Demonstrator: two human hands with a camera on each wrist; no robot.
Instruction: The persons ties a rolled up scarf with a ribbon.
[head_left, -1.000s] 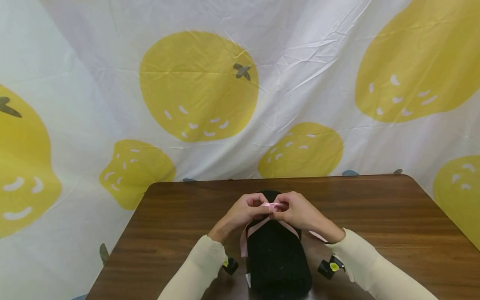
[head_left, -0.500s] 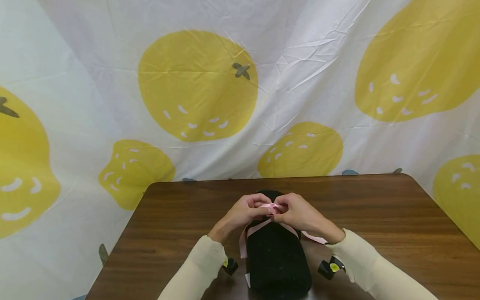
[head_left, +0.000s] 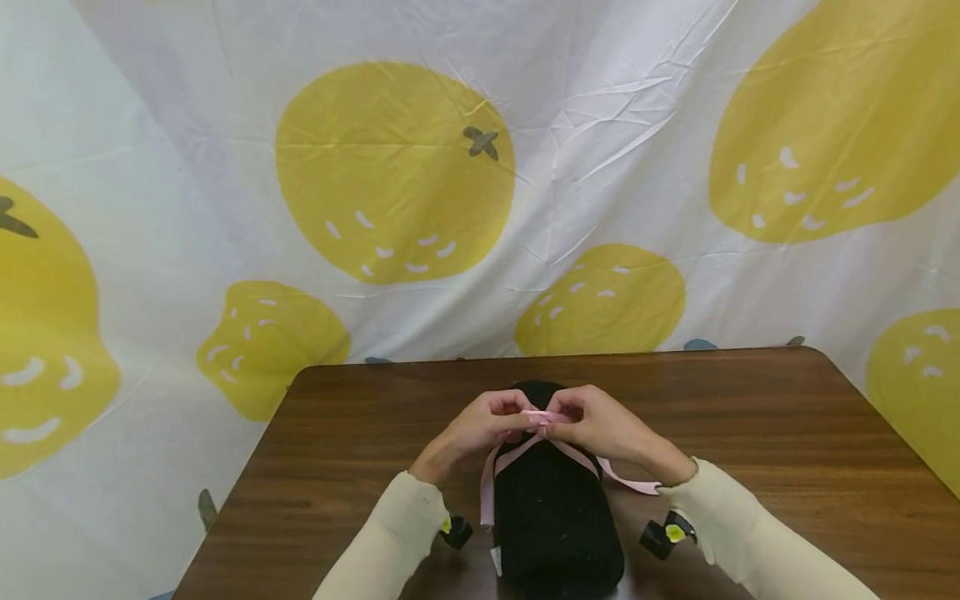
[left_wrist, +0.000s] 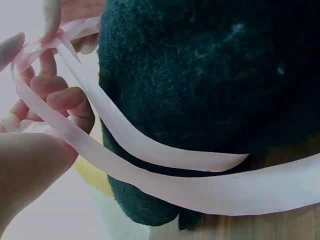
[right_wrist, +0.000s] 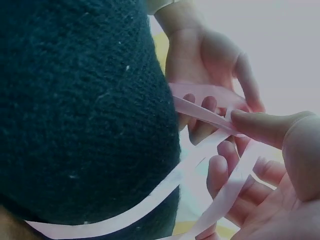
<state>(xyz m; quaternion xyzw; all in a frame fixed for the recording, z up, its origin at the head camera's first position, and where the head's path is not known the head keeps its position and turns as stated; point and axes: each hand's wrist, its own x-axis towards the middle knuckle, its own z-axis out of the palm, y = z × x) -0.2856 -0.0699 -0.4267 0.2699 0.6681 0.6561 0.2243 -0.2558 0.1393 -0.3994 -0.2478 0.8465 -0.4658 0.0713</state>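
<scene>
A black fuzzy bundle (head_left: 555, 517) lies lengthwise on the brown table, a pink ribbon (head_left: 516, 452) wrapped about it. Over its far part my left hand (head_left: 487, 423) pinches the ribbon between thumb and fingers. My right hand (head_left: 603, 423) pinches the same ribbon just beside it, the fingertips of both hands nearly meeting. In the left wrist view, two lengths of ribbon (left_wrist: 200, 192) curve from the fingers past the bundle (left_wrist: 210, 80). The right wrist view has crossing strands (right_wrist: 235, 175) between the hands; whether they form a knot, I cannot tell.
The wooden table (head_left: 360, 467) extends to both sides of the bundle. Behind it hangs a white cloth (head_left: 420, 325) printed with yellow fruit. One ribbon tail (head_left: 633, 483) trails on the right near the sleeve, and a small white tag (head_left: 497, 560) sticks out at the bundle's left.
Both hands stay close together over the bundle, with small finger shifts; the ribbon between them now stretches flatter. More of the right ribbon tail shows beside my right wrist, which has moved slightly right.
</scene>
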